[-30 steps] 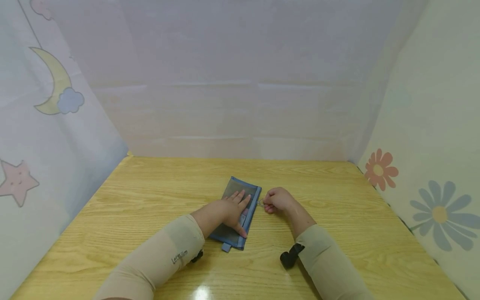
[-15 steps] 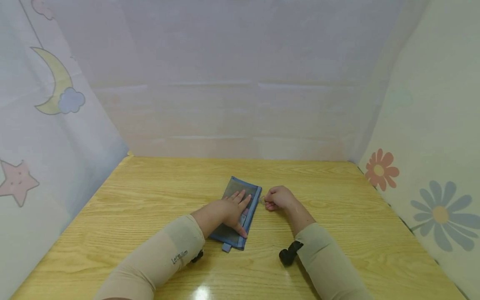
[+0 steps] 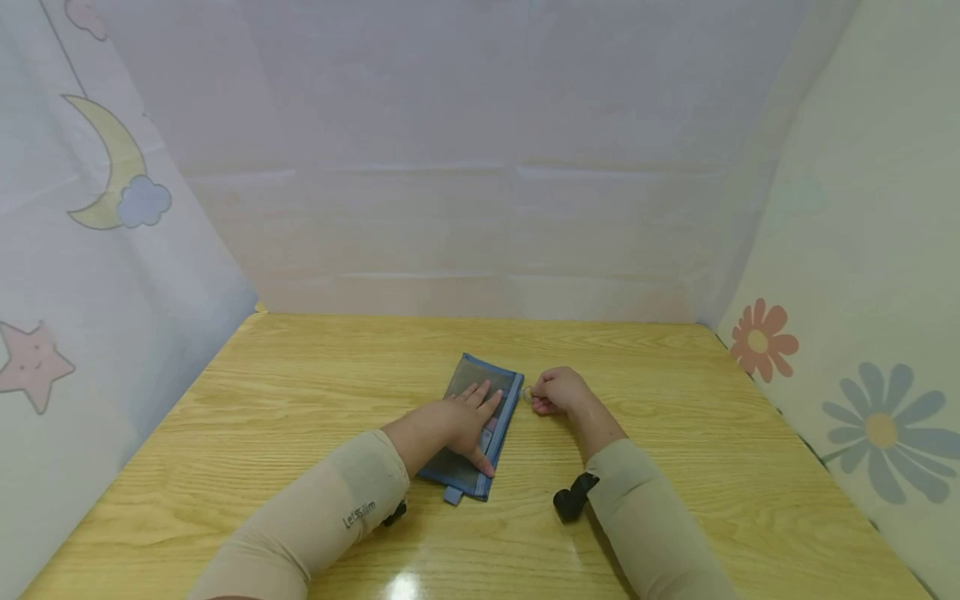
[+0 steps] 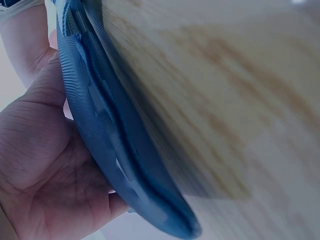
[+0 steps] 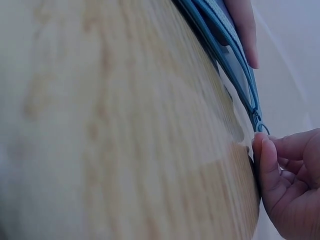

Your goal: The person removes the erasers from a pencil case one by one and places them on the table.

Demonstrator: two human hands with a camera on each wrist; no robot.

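A blue mesh zipper pouch (image 3: 465, 477) lies flat on the wooden table, slanted, with small items faintly visible through it. My left hand (image 3: 461, 421) rests on the pouch with its fingers spread and straight. To the right of the pouch's zipper edge, my right hand (image 3: 558, 390) pinches the zipper pull (image 5: 263, 127) between thumb and fingertips. In the right wrist view the zipper slider (image 5: 256, 114) sits close to those fingertips, and the two zipper edges stand apart behind it. The left wrist view shows the pouch's side (image 4: 115, 145) bulging beside my palm.
The wooden table (image 3: 300, 375) spreads around the pouch. Pale cloth walls with printed shapes, including a moon (image 3: 112, 162) and flowers (image 3: 879, 429), stand at the back and both sides. A fabric tab (image 3: 453, 495) sticks out at the pouch's near end.
My right hand has moved slightly away from me along the pouch's zipper edge, drawing the zipper pull with it. The left hand and the pouch have stayed in place.
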